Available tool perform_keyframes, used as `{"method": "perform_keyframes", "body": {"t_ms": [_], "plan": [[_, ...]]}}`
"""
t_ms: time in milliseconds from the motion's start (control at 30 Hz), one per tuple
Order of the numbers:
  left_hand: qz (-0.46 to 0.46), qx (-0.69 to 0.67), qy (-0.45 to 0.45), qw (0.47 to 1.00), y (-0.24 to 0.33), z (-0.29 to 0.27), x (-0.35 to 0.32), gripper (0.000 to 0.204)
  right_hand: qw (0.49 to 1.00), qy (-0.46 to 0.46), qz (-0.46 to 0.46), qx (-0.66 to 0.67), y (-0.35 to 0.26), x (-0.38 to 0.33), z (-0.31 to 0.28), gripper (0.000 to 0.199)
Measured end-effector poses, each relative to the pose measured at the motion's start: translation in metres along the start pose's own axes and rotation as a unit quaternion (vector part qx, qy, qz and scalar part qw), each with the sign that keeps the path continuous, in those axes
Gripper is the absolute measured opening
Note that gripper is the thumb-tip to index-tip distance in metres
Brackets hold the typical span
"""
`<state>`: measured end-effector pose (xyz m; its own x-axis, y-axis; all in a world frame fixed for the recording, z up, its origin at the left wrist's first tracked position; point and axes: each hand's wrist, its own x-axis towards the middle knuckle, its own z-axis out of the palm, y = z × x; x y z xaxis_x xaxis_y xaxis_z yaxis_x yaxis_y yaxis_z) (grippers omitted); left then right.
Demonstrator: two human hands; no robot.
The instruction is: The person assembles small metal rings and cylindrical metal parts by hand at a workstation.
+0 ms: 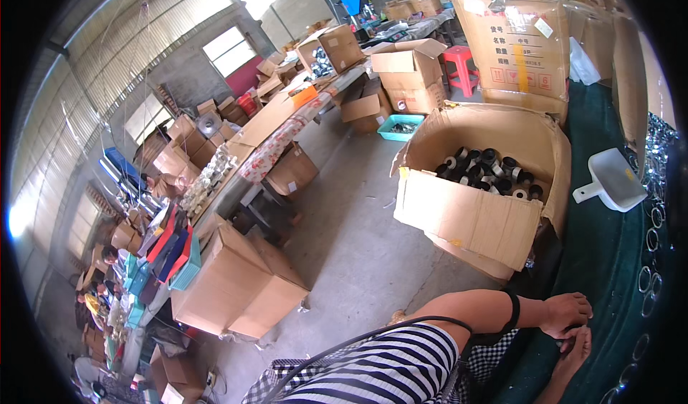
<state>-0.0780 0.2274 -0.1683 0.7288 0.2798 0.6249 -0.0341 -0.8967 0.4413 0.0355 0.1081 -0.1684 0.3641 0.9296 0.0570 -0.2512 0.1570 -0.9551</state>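
My left hand (566,312), with a black band on its wrist, lies curled on the dark green table cover (602,260) at the lower right. My right hand (573,357) is just below it, its fingers reaching up to touch the left hand. Whether something small sits between them is too unclear to tell. Beyond the hands stands a big open cardboard box (466,214) holding several black cylindrical parts (487,171). A white plastic scoop (613,182) lies on the cover to its right. Metal rings (652,221) run along the table's right edge.
Closed cardboard boxes (236,286) stand on the concrete floor to my left. A long table (272,149) loaded with boxes and parts runs toward the back. A teal tray (400,126) and a red stool (461,67) sit farther off. People work at the far lower left (100,289).
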Motion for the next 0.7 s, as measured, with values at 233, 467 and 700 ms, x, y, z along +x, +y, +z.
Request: {"method": "perform_keyframes", "body": {"t_ms": [233,467,700], "plan": [[-0.007,-0.014,0.006,1.0,0.0054,-0.0035,0.0013,0.027,0.998,0.019,0.019,-0.055,-0.0042,-0.0008,-0.002,0.03],[-0.006,-0.016,0.017,1.0,0.0055,-0.0017,0.003,0.025,1.0,0.004,0.024,-0.008,0.0013,0.0009,-0.0076,0.029],[-0.013,-0.024,0.018,0.999,0.0082,-0.0078,-0.0026,0.024,0.999,-0.005,0.014,-0.033,0.0002,-0.0017,-0.0028,0.028]]}}
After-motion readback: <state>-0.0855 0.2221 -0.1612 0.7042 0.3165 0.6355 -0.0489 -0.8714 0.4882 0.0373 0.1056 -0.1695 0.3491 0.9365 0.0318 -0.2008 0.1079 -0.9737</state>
